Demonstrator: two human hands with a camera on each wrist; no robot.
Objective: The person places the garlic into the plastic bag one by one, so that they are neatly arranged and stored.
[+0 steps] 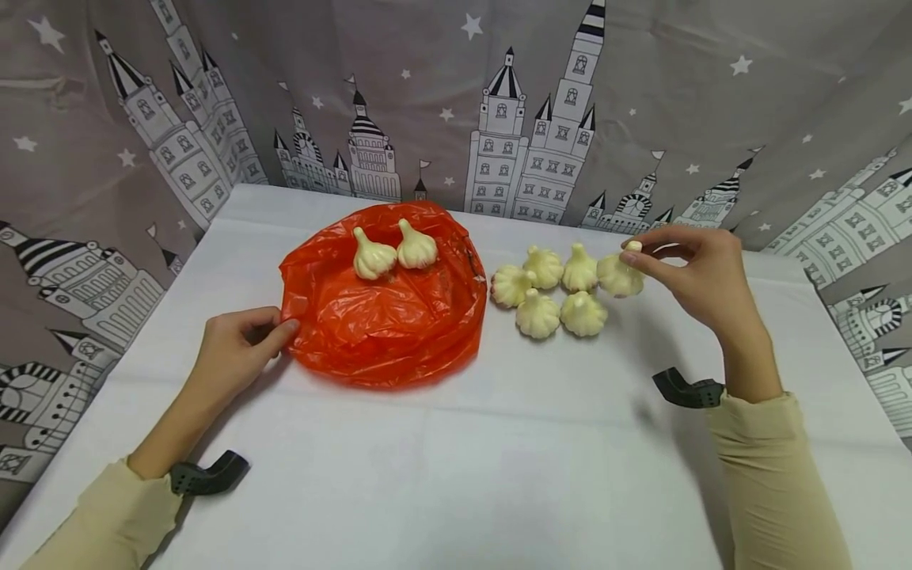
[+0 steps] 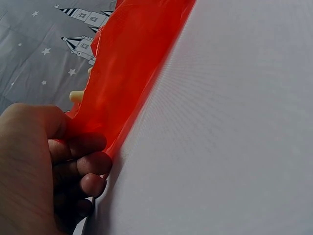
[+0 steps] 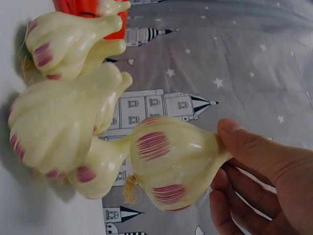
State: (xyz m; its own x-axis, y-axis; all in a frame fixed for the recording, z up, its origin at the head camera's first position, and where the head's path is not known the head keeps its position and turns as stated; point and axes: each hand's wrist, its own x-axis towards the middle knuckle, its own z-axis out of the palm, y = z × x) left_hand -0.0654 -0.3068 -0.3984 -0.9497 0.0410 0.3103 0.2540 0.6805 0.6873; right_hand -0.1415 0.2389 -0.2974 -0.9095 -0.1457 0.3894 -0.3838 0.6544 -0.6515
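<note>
My left hand (image 1: 238, 348) pinches the left rim of a red plastic bag (image 1: 385, 317), which lies spread open on the table. Two garlic bulbs (image 1: 374, 255) sit inside the bag towards its back. With thumb and fingers my right hand (image 1: 701, 273) pinches another garlic bulb (image 3: 171, 164) by its stem, at the right end of a cluster. Several more garlic bulbs (image 1: 537, 315) stand close together just right of the bag. Purple streaks and a tuft of root show on the held bulb in the right wrist view. In the left wrist view the thumb and fingers (image 2: 93, 162) grip the bag's edge.
A white cloth (image 1: 456, 475) covers the table. Behind it hangs a grey curtain (image 1: 413, 103) printed with castles and stars. Each wrist wears a black camera mount (image 1: 210, 473) below the hand.
</note>
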